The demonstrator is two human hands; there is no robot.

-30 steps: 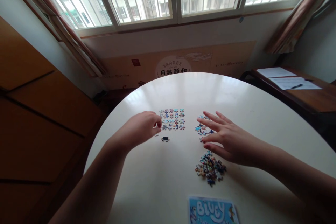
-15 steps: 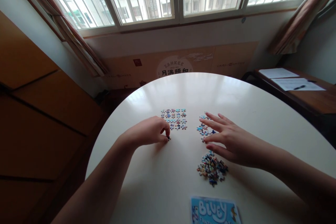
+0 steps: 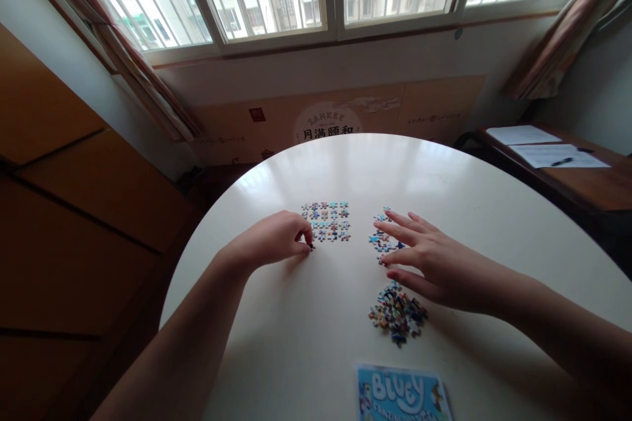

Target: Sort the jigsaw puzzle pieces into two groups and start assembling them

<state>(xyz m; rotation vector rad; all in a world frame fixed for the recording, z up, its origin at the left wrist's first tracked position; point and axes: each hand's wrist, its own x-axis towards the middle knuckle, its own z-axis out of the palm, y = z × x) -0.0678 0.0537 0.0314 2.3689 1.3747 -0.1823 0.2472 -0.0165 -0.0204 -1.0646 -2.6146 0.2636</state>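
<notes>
My left hand pinches a small dark puzzle piece between thumb and fingers. It is at the lower left corner of several rows of puzzle pieces laid out on the table, and hides part of that corner. My right hand lies with its fingers spread over a loose group of puzzle pieces, mostly blue and white, and covers some of them. Nearer to me, just below the right hand, is a heap of mixed puzzle pieces.
A blue box or card marked "Bluey" lies at the near edge of view on the round white table. Beyond the table's right side, papers and a dark pen rest on a brown surface. A wooden cabinet stands at left.
My left hand has moved slightly away from me and to the left with the puzzle piece, closer to the rows' corner. My right hand has stayed almost still.
</notes>
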